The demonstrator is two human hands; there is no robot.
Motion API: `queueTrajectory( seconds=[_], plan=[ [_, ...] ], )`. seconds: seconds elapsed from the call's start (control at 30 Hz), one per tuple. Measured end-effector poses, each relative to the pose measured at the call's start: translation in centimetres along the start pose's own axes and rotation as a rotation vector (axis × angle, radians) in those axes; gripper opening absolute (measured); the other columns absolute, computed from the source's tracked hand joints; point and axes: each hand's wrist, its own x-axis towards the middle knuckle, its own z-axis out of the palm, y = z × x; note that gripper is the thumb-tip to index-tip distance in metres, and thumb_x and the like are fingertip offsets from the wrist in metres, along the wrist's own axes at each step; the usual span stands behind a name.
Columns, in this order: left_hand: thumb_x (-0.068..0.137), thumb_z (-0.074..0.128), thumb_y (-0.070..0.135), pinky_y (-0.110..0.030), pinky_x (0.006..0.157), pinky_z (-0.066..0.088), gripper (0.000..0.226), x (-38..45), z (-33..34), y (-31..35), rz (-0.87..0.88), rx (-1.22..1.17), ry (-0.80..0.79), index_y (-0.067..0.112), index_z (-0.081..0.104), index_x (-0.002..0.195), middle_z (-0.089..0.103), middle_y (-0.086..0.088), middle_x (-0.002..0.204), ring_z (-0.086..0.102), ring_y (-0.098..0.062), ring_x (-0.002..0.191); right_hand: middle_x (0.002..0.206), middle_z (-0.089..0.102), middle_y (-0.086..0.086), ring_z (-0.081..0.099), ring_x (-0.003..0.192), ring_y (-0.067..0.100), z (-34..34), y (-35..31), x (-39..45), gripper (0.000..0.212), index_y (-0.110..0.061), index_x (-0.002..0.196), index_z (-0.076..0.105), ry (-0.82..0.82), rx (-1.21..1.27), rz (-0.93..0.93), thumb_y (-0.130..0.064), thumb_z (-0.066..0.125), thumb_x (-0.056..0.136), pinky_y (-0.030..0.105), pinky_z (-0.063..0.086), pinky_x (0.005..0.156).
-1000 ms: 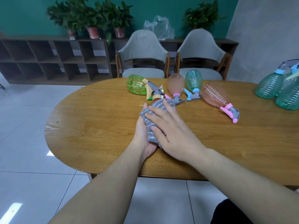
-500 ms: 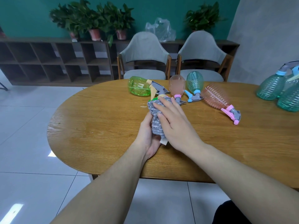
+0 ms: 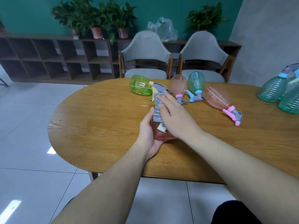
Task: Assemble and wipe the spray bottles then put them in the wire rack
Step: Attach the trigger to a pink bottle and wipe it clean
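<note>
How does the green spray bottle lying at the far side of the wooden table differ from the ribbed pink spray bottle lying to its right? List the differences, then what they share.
The clear green spray bottle has a smooth, rounded body; the ribbed pink spray bottle is ridged all over. The green bottle carries a cream and grey trigger head, the pink bottle a pink and grey one. The green bottle's head points right, the pink bottle's points toward the near right. Both are translucent plastic, assembled, and lie on their sides on the wooden table.

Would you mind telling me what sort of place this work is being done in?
Probably an office meeting or break room rather than a workshop: an oval wooden table with two padded chairs drawn up to it, a long low cubby shelf topped with potted plants, and a pale tiled floor.
</note>
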Motion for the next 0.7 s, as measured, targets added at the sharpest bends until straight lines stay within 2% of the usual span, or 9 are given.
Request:
queueTrajectory(
  seconds=[0.13,0.3,0.4,0.47,0.6,0.7],
  plan=[
    [0.104,0.044,0.046,-0.037,0.076,0.063,0.044,0.0,0.0,0.1,0.002,-0.018,0.000,0.017,0.071,0.124,0.077,-0.010,0.111,0.076,-0.023,0.095,0.163,0.020,-0.009,0.005,0.152,0.014,0.5,0.4,-1.9,0.048,-0.030,0.153,0.033,0.009,-0.160,-0.153,-0.035,0.033,0.105,0.036,0.010,0.125],
    [0.104,0.042,0.051,-0.034,0.079,0.063,0.052,0.2,0.0,0.0,0.011,-0.012,0.029,0.012,0.069,0.128,0.073,-0.014,0.121,0.074,-0.026,0.103,0.162,0.026,-0.009,-0.003,0.153,0.019,0.9,1.3,-3.5,0.047,-0.028,0.151,0.039,0.022,-0.224,-0.297,-0.034,0.033,0.104,0.048,0.014,0.123],
    [0.097,0.047,0.068,-0.041,0.096,0.057,0.068,0.0,-0.1,0.2,-0.034,-0.016,0.029,0.010,0.074,0.121,0.072,-0.017,0.122,0.072,-0.030,0.108,0.160,0.030,-0.012,-0.002,0.154,0.018,1.2,1.8,-4.2,0.043,-0.030,0.147,0.045,0.018,-0.196,-0.395,-0.031,0.040,0.104,0.055,0.017,0.121],
    [0.093,0.050,0.071,-0.040,0.101,0.052,0.072,-0.1,-0.3,0.3,-0.062,-0.039,0.005,0.008,0.078,0.113,0.073,-0.017,0.117,0.072,-0.030,0.104,0.158,0.034,-0.012,0.002,0.154,0.020,1.6,2.7,-4.7,0.043,-0.029,0.144,0.048,0.016,-0.184,-0.481,-0.026,0.046,0.102,0.057,0.020,0.120],
    [0.093,0.055,0.066,-0.038,0.097,0.055,0.067,-0.1,-0.2,0.3,-0.056,-0.017,-0.007,0.005,0.078,0.112,0.073,-0.019,0.116,0.073,-0.029,0.101,0.153,0.042,-0.011,0.011,0.153,0.018,1.8,3.8,-5.1,0.040,-0.025,0.138,0.057,0.086,-0.086,-0.492,-0.020,0.051,0.098,0.048,0.026,0.120],
    [0.094,0.056,0.063,-0.040,0.094,0.057,0.066,-0.1,0.1,0.3,-0.034,0.037,0.012,0.006,0.072,0.123,0.072,-0.019,0.118,0.072,-0.030,0.104,0.153,0.041,-0.014,0.012,0.151,0.010,1.8,3.4,-5.1,0.038,-0.028,0.137,0.058,0.118,-0.022,-0.418,-0.028,0.048,0.100,0.034,0.019,0.122]
  ],
)
